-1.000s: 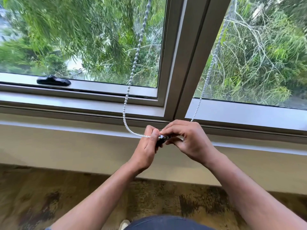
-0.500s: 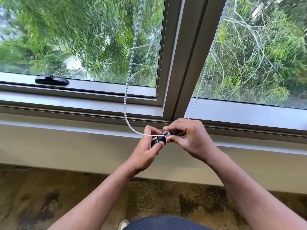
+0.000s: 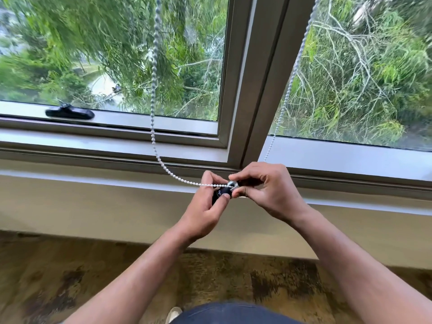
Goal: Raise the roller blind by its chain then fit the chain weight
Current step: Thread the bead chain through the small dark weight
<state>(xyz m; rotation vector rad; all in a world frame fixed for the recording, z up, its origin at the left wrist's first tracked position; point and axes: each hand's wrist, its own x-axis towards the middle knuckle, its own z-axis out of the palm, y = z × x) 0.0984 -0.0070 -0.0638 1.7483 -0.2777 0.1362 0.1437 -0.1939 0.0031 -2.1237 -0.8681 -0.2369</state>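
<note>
I see both hands meeting in front of the window sill point(image 3: 70, 183), just below the middle post of the window frame point(image 3: 254, 90). The left hand point(image 3: 205, 206) is closed around the black chain weight point(image 3: 221, 192), with its thumb pressed on the weight's front. The right hand point(image 3: 268, 190) pinches a small silver piece point(image 3: 233, 185) between thumb and forefinger, and this piece touches the top of the weight. The bead chain point(image 3: 153, 113) hangs as a loop: one strand comes down before the left pane and curves along into the pinch, the other strand drops before the right pane behind the right hand. A black window handle point(image 3: 70, 112) lies on the left sash, well apart from the hands. Below the sill is plain wall and carpet point(image 3: 70, 277), with free room around both forearms.
</note>
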